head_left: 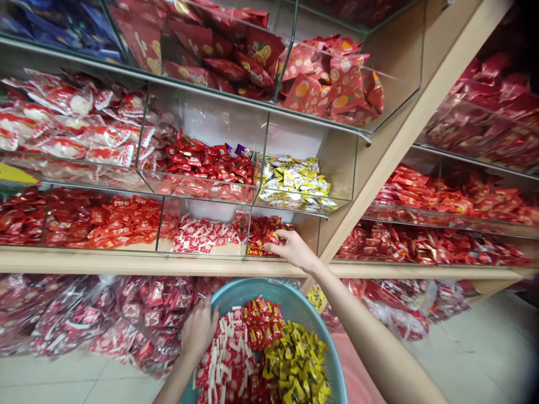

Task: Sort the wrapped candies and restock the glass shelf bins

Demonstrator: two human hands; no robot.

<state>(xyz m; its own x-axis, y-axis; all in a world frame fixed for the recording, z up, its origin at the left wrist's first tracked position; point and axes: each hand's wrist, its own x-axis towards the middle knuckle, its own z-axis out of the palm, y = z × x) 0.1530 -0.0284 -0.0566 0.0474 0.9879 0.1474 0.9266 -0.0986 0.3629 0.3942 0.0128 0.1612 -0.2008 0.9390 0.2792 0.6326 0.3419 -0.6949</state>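
My left hand is closed over the left rim of a teal basin. Inside the basin lie three groups of wrapped candies: red-and-white ones, red-and-yellow ones and yellow ones. My right hand reaches into a low compartment of the shelf, its fingers pinched on a red-and-yellow wrapped candy. Similar candies lie beneath and behind it. Left of that compartment is one with red-and-white candies.
Clear dividers and glass fronts edge the shelf compartments. Yellow-and-white candies and red candies fill bins above. A slanted wooden post stands right of my right hand. Bulging plastic bags of sweets sit on the tiled floor.
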